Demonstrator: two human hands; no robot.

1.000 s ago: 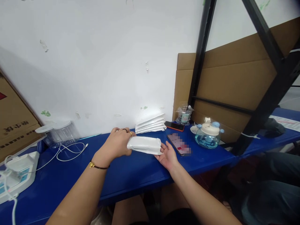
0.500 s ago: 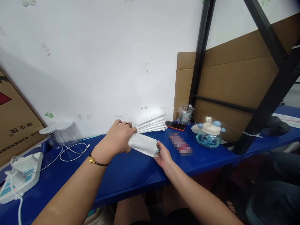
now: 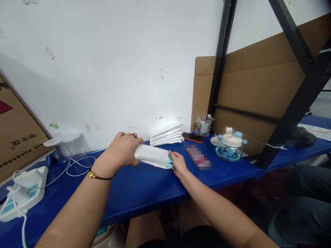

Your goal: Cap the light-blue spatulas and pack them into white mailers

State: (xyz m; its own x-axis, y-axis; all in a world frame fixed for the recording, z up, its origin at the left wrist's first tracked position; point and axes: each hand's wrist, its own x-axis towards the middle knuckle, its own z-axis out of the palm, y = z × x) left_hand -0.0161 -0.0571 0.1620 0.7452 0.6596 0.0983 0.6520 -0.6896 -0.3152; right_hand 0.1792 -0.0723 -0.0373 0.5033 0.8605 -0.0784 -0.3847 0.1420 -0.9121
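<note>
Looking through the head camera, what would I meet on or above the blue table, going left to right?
Power strip → clear tubs → left hand → white packet → right hand → orange-edged phone → bottle.

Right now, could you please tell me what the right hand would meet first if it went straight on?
The right hand would probably first meet the teal item in the open end of the white packet; whether they touch is unclear.

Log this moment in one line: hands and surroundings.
left hand: holds left end of long white packet | right hand: at its right end, teal pieces showing | behind: fanned stack of white packets on blue table
</note>
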